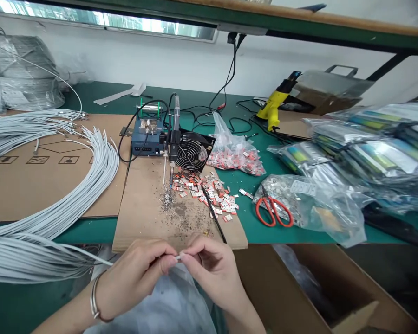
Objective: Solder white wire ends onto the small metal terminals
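My left hand (139,269) pinches a grey-white cable (102,260) that runs in from the bundle at the left. Between thumb and forefinger, my right hand (212,266) grips the short pale tip showing between both hands; fine detail there is too small to make out. Both hands are over the front edge of the cardboard sheet (139,204). Beyond them, a soldering iron (176,120) hangs tip-down in a stand above dark specks of debris. Several small red-and-silver connector pieces (226,202) lie scattered right of the tip, and a thin black rod (212,211) crosses them.
Left are cable bundles (101,162) and a wrapped reel (31,74). A blue soldering station (146,141) and black fan (191,155) stand behind. Right are red-handled scissors (273,213), parts bags (237,157), a yellow heat gun (273,104) and wrapped packs (376,144). An open carton (282,287) sits below.
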`<state>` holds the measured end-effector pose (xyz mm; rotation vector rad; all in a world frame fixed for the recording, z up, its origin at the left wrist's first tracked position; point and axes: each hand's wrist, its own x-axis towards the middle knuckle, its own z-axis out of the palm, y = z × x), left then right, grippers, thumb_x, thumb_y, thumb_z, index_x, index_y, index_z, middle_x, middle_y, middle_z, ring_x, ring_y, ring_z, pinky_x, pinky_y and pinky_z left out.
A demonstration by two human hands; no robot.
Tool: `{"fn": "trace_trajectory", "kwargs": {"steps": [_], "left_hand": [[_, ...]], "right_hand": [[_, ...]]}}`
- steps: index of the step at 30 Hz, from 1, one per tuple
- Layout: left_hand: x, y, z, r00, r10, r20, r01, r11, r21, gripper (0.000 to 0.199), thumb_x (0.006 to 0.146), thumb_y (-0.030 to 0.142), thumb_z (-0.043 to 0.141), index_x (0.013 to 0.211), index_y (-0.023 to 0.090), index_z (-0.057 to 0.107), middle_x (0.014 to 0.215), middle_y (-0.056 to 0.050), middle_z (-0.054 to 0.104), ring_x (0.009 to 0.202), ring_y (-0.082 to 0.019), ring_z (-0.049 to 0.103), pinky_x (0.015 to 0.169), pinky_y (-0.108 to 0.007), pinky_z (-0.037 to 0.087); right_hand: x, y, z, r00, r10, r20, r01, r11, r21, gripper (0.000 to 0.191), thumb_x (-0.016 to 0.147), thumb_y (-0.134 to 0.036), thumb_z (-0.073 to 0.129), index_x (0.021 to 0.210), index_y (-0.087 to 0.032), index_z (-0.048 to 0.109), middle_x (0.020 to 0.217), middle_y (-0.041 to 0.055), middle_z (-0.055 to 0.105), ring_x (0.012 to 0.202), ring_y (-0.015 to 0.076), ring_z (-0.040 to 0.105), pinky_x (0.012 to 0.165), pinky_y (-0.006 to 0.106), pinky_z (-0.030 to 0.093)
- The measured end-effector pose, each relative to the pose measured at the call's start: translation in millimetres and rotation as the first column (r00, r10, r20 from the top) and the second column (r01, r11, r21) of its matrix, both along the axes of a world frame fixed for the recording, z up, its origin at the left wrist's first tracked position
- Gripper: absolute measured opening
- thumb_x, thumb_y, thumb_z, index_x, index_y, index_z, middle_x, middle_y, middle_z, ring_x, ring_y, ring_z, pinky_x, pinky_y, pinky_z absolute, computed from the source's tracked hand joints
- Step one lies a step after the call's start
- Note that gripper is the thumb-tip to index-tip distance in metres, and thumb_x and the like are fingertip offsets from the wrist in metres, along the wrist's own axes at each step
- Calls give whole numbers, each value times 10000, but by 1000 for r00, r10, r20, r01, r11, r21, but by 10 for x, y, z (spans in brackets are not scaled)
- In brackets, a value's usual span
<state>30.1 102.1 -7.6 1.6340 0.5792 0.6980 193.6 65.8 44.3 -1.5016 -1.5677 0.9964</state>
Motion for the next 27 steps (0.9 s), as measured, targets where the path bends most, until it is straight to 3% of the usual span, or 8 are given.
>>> {"fn": "trace_trajectory", "kwargs": {"steps": [5,8,10,12,15,18,22,27], "left_hand": [[11,-67,-7,989,142,49,-147,979,139,212,920,251,407,878,193,607,533,37,490,490,-98,457,562,-203,362],[-2,-110,-65,982,155,108,-153,988,-32,232,919,295,410,878,183,609,562,28,508,452,-82,456,500,-189,370],[-12,-131,-115,978,149,144,-118,973,-200,253,906,344,432,846,167,602,620,7,533,465,-81,480,459,-179,375],[-11,-140,-152,970,179,168,-127,951,-282,253,885,364,470,809,156,593,671,-12,537,523,-94,504,470,-180,397],[9,-139,-156,949,267,168,-236,954,-186,209,866,318,514,753,156,583,682,-16,522,598,-109,505,519,-192,400],[18,-142,-115,915,380,138,-388,921,34,158,858,234,529,728,162,582,643,-2,494,589,-104,472,533,-196,364],[4,-163,-76,901,413,129,-432,880,198,117,853,180,528,756,163,591,624,4,477,554,-100,443,504,-196,332],[87,-194,-116,894,431,123,-442,893,81,202,851,198,524,654,154,512,584,17,465,524,-87,431,488,-191,322]], "right_hand": [[-129,71,-123,887,-133,-442,134,991,-30,255,761,-295,666,585,-173,528,516,-33,414,443,93,330,435,221,270],[-120,168,-116,725,-244,-644,274,960,-55,340,756,-336,676,551,-180,454,494,-64,308,400,72,202,390,203,222],[-79,182,-72,763,-258,-593,343,939,33,325,778,-319,662,553,-180,471,506,-53,336,428,82,258,415,200,249],[-58,138,-35,912,-193,-361,248,962,114,222,772,-263,670,598,-185,554,548,-22,455,495,104,372,460,213,299],[-98,31,-5,999,-28,16,26,993,113,31,739,-171,674,735,-188,648,648,19,585,568,138,449,507,244,342],[-155,-18,33,987,-18,158,-7,988,157,51,765,-145,628,751,-186,656,642,19,597,566,142,467,514,254,353],[-148,13,62,991,-6,137,-11,993,121,66,751,-153,642,689,-176,642,589,7,560,531,133,449,486,248,338],[-299,17,-176,975,-109,-192,143,974,174,168,768,-173,627,604,-167,592,539,-15,463,513,116,402,468,226,310]]}}
